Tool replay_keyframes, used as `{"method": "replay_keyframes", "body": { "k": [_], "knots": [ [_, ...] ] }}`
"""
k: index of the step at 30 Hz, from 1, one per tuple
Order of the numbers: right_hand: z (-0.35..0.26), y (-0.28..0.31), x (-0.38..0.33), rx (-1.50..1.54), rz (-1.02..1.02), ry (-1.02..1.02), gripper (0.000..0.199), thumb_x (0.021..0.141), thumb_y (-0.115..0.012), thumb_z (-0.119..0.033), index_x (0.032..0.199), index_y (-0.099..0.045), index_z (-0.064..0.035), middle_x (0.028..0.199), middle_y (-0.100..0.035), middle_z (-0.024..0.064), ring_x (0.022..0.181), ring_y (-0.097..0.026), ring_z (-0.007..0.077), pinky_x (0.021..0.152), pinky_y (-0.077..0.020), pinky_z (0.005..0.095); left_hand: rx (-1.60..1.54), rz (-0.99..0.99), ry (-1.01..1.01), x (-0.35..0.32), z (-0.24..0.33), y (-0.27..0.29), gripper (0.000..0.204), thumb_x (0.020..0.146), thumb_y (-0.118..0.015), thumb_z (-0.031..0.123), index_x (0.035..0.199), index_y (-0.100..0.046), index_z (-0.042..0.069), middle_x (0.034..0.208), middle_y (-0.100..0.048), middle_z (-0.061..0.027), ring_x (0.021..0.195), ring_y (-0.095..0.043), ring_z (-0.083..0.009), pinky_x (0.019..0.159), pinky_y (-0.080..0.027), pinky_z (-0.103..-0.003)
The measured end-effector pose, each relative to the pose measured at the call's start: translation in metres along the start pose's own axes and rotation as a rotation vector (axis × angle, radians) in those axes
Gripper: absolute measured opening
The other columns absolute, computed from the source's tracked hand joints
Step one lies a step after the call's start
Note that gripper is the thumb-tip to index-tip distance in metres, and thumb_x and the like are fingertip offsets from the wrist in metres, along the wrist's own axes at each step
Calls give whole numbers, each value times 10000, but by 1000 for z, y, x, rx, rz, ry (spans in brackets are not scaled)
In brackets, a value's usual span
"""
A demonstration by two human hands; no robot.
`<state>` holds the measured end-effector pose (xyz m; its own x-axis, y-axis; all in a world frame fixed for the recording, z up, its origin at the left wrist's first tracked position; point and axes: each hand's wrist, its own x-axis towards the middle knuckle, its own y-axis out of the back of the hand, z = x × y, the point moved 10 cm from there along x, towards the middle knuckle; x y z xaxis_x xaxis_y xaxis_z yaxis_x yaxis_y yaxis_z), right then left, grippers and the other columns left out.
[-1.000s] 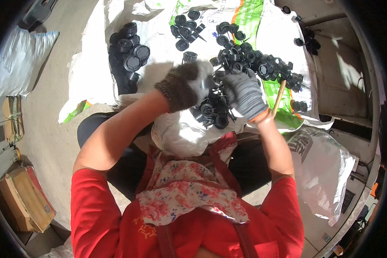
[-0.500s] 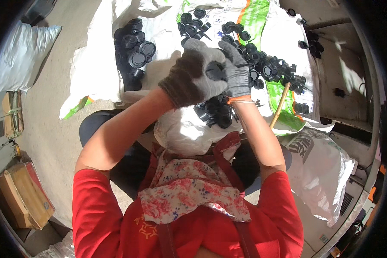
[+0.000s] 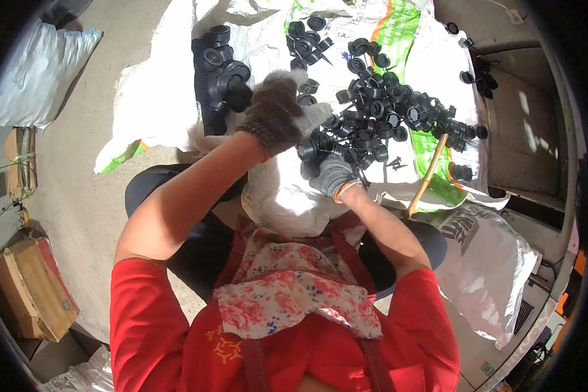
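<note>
My left hand (image 3: 277, 111), in a grey knitted glove, is above the white sack with its fingers apart and nothing between them. Just left of it, a dark round cap (image 3: 239, 98) shows against a group of black plastic caps (image 3: 217, 57). My right hand (image 3: 334, 175), gloved the same way, reaches down to the near edge of a larger heap of black caps (image 3: 372, 111), some with thin stems. Its fingertips are partly hidden against the caps, so whether they grip one is unclear.
The caps lie on a spread white sack (image 3: 150, 98) with green and orange stripes. A bamboo stick (image 3: 428, 176) lies at its right. A translucent plastic bag (image 3: 487, 268) is at the right, a stuffed white bag (image 3: 39, 75) far left, and a cardboard box (image 3: 35, 287) lower left.
My hands were together over the heap around a black cap. Now they are apart: the left has opened and moved slightly left, and the right has dropped toward me at the heap's near edge.
</note>
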<state>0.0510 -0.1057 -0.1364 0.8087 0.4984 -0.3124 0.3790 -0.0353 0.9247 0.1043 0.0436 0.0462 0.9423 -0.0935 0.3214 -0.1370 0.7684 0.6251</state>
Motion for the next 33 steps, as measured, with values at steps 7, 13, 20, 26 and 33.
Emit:
{"method": "replay_keyframes", "body": {
  "k": [7,13,20,26,33],
  "knots": [
    [-20,143,-61,224,423,173,442,707,-683,-160,1089,-535,8,1131,-516,228,995,-549,378,898,-451,403,-733,-525,588,-53,-61,-119,472,871,-600,245,1254,-475,-1,1286,-474,-188,1143,-515,-297,923,-492,-355],
    [-7,169,-63,490,469,41,554,702,-700,-169,1193,-495,-15,1152,-547,191,1061,-546,348,937,-437,386,-985,-652,677,-52,-1,-108,404,862,-629,187,1185,-488,-11,1091,-581,-142,939,-627,-264,799,-554,-350],
    [-27,184,-58,-127,607,209,570,702,-665,-367,1179,-550,-75,1132,-526,192,1099,-468,380,1007,-302,505,-897,-582,292,-31,25,-82,559,773,-730,290,1157,-480,-30,1007,-597,-120,882,-635,-224,800,-544,-317],
    [-38,187,-63,-285,388,289,377,740,-601,-307,1043,-648,-89,1141,-557,191,1159,-446,371,1045,-266,511,-499,-829,74,-25,52,-72,578,699,-768,248,1136,-505,-22,1008,-585,-117,835,-614,-225,764,-522,-330],
    [-1,173,-61,1772,-58,108,215,789,-642,-150,641,-604,1,592,-590,82,626,-581,177,626,-500,305,-157,-97,-463,-17,83,-18,369,725,-742,167,1032,-586,34,856,-617,-118,753,-625,-203,694,-538,-318]
  ]
}}
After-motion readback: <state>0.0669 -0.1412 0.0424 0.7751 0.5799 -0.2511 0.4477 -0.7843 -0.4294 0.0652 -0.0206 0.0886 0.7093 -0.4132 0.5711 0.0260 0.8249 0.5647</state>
